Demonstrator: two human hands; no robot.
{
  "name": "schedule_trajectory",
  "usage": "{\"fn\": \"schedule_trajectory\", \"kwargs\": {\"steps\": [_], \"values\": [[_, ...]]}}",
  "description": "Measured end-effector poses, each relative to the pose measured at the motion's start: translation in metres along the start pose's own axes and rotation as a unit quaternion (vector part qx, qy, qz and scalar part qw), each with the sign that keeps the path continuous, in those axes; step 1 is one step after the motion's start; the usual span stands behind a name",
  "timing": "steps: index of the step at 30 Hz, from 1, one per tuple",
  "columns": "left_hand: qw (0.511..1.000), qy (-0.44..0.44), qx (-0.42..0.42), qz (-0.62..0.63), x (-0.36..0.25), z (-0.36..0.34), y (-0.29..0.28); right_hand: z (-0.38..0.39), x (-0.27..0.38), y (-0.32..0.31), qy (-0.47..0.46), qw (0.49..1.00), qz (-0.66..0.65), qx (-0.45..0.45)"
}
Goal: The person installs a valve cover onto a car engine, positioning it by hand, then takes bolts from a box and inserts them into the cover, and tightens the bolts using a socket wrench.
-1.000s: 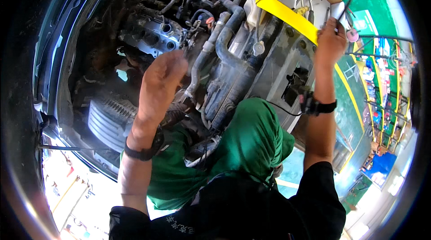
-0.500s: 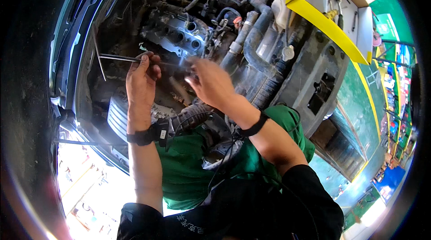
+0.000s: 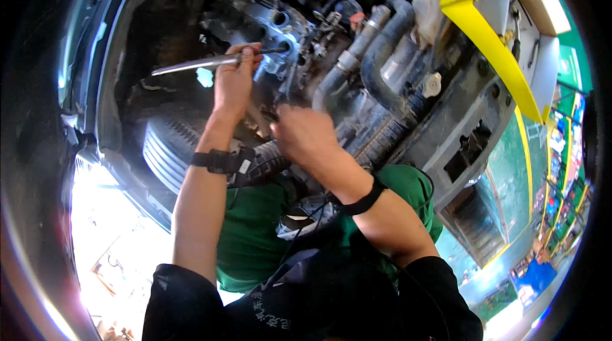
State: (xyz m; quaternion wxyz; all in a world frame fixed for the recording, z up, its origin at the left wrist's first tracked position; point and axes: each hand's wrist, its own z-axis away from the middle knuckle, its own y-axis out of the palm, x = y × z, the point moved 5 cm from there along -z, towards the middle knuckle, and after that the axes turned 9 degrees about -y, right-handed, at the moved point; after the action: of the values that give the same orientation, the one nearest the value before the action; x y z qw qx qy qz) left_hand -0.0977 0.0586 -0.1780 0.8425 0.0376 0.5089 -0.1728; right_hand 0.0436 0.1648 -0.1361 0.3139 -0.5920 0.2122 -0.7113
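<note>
My left hand (image 3: 234, 82) is closed round a silver T-handle wrench (image 3: 191, 65), its fingers pinching the metal near the engine. The wrench slants across the bay, and a dark, thin end beyond my fingers reaches toward a round hole in the bare metal cylinder head (image 3: 275, 33). Lower and to the right, my right hand (image 3: 307, 133) is curled with its knuckles up, slightly blurred. It is close to the cylinder head's lower side and a grey hose (image 3: 328, 89). Whatever lies inside its fingers is hidden.
A thick black hose (image 3: 376, 54) runs down past a radiator cap (image 3: 432, 84). On the right, a yellow-edged box (image 3: 503, 54) holding tools overhangs the front panel (image 3: 446, 130). A ribbed tyre (image 3: 167, 153) is at lower left, beside the fender (image 3: 108, 143).
My left hand has moved right and up with the wrench, bringing its end to the cylinder head. My right hand has dropped away from the shaft, lower and slightly right. The view has shifted slightly.
</note>
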Motion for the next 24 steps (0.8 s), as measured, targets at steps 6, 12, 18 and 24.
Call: {"fn": "schedule_trajectory", "kwargs": {"steps": [6,12,18,24], "values": [[0.999,-0.019,0.027,0.025,0.015,0.003,0.004,-0.003,0.008,-0.003,-0.004,1.000,-0.001,0.001],[0.998,-0.039,0.024,0.049,0.028,0.001,0.010,-0.001,0.012,-0.003,-0.011,0.999,0.013,-0.036],[0.998,-0.038,0.015,0.057,0.032,-0.002,0.009,-0.003,0.014,-0.001,-0.017,0.999,0.015,-0.047],[0.999,-0.037,0.013,0.037,0.034,-0.003,0.008,-0.003,0.014,-0.001,-0.029,0.997,0.019,-0.064]]}}
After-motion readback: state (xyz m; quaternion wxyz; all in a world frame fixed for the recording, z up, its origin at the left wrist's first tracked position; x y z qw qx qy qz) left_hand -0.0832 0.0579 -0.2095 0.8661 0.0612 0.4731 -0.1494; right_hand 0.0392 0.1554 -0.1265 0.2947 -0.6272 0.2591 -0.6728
